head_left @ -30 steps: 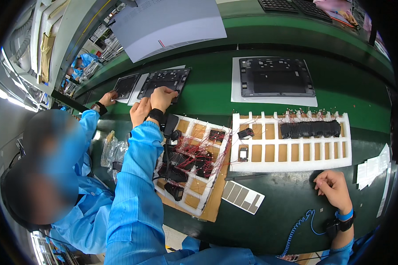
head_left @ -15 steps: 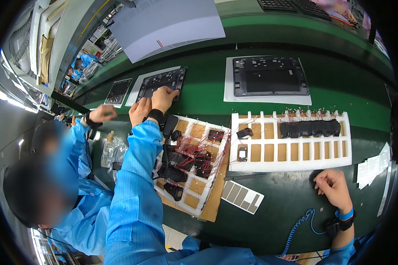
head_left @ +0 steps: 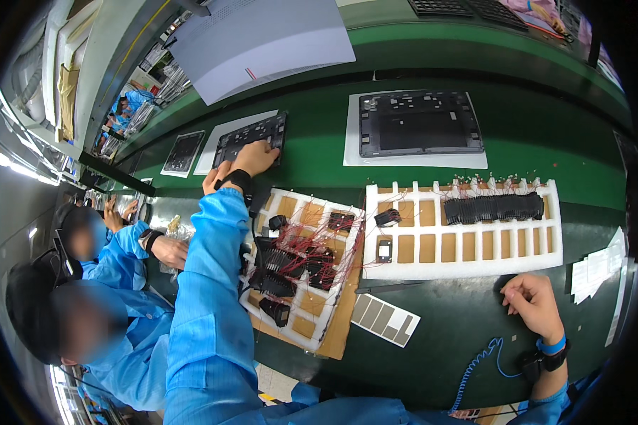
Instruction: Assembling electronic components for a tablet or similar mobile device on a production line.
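Observation:
My left hand [head_left: 255,158], fingers curled down, rests on the lower right part of a black tablet-like housing [head_left: 252,134], which lies on a white sheet. Its fingertips are partly hidden. Beside that wrist shows part of another hand [head_left: 217,177]; my sleeve hides its arm, and whose it is I cannot tell. Just below the housing, a foam tray [head_left: 317,344] holds black parts with tangled red wires. My right hand [head_left: 528,303] lies loosely closed on the dark table, thumb against forefinger, nothing visible in it. Above it sits a second white foam tray [head_left: 468,269] with a row of black wired parts.
Another black housing [head_left: 418,127] lies on white paper at the back. A grey-patched card [head_left: 385,320], paper strips [head_left: 599,268] and a blue coiled cord [head_left: 471,375] are on the table. A co-worker's banded hand [head_left: 169,251] is close to my left sleeve.
The view has shifted slightly, so the table things appear a little farther left. The co-worker's banded hand has come down toward my sleeve. Both my hands stay nearly in place.

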The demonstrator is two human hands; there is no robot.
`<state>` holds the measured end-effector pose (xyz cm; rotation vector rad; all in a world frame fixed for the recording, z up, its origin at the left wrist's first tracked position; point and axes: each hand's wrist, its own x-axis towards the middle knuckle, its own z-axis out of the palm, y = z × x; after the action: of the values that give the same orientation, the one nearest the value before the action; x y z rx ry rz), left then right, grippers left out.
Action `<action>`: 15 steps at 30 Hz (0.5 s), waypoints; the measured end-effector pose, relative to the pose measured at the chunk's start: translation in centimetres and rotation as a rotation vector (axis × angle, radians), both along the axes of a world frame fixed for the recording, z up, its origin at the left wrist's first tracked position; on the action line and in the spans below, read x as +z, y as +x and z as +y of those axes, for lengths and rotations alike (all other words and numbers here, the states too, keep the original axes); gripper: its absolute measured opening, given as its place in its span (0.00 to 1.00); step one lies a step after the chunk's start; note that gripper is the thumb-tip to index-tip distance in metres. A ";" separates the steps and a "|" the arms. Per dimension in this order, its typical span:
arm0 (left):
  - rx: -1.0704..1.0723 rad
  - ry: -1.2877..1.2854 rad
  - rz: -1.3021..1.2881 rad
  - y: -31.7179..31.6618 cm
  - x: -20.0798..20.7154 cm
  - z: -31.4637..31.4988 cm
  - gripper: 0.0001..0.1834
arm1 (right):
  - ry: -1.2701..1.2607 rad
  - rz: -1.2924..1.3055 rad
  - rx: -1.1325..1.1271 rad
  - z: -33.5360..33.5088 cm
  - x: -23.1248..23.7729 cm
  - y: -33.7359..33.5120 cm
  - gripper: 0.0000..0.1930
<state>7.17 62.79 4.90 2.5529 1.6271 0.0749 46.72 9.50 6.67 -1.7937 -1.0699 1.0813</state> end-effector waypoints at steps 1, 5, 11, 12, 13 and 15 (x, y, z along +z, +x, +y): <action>0.043 -0.068 0.001 -1.1 0.5 1.1 0.23 | 0.003 0.007 0.019 0.3 -0.2 0.0 0.07; 0.101 -0.198 -0.068 -1.5 2.2 3.1 0.26 | -0.003 0.022 0.012 0.4 -0.1 0.0 0.07; 0.065 0.021 -0.016 0.1 0.7 5.0 0.26 | -0.010 0.021 0.006 0.3 -0.1 0.1 0.06; 0.048 0.061 -0.016 0.3 0.1 5.4 0.25 | -0.003 0.020 0.006 0.3 -0.2 0.1 0.06; 0.047 0.058 -0.015 0.3 -0.1 5.9 0.25 | 0.006 0.019 0.006 0.3 -0.2 0.1 0.06; 0.166 -0.247 -0.197 0.2 -0.6 7.0 0.23 | -0.001 0.010 0.003 0.2 -0.1 0.0 0.06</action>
<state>7.34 69.83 4.31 2.1542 1.6542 0.1264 46.70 9.71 6.59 -1.7860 -1.0669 1.0914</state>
